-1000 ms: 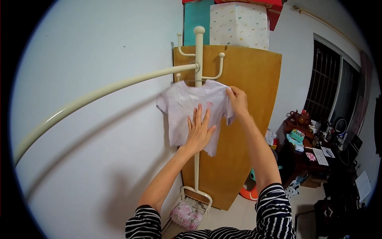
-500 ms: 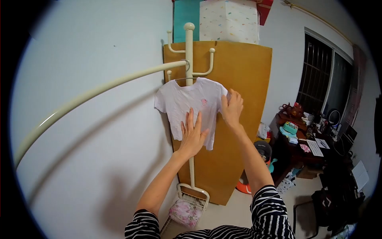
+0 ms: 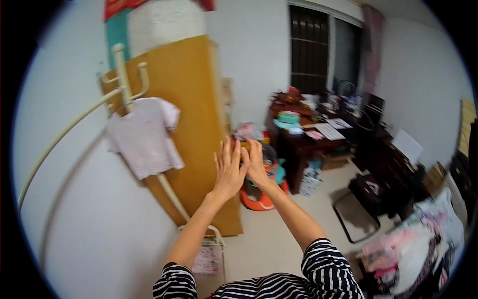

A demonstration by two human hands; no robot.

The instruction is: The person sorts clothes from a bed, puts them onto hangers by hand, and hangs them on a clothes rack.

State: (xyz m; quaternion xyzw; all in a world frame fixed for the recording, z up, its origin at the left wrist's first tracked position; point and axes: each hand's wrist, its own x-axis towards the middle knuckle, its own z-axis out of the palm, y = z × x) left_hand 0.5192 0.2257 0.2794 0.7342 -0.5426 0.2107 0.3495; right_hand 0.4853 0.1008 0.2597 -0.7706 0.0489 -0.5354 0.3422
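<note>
A small pale pink T-shirt [image 3: 145, 137] with a little pink mark on its chest hangs from the cream coat rack [image 3: 122, 74], left of both hands. My left hand [image 3: 229, 172] is raised in mid-air with its fingers stretched and apart, holding nothing. Close beside it, my right hand [image 3: 255, 162] has its fingers slightly bent and partly overlapped by the left hand; nothing shows in it. The two hands appear to touch near the thumbs. Neither hand is on the T-shirt.
A tan wardrobe [image 3: 184, 99] with bags on top stands behind the rack. Ahead are an orange-based item [image 3: 259, 202] on the floor and a cluttered dark desk [image 3: 298, 142]. At right are a black chair [image 3: 366, 197] and heaped clothes [image 3: 408, 249].
The view has swung right, so the T-shirt and rack now lie further left. Both hands have come away from the T-shirt and drawn together.
</note>
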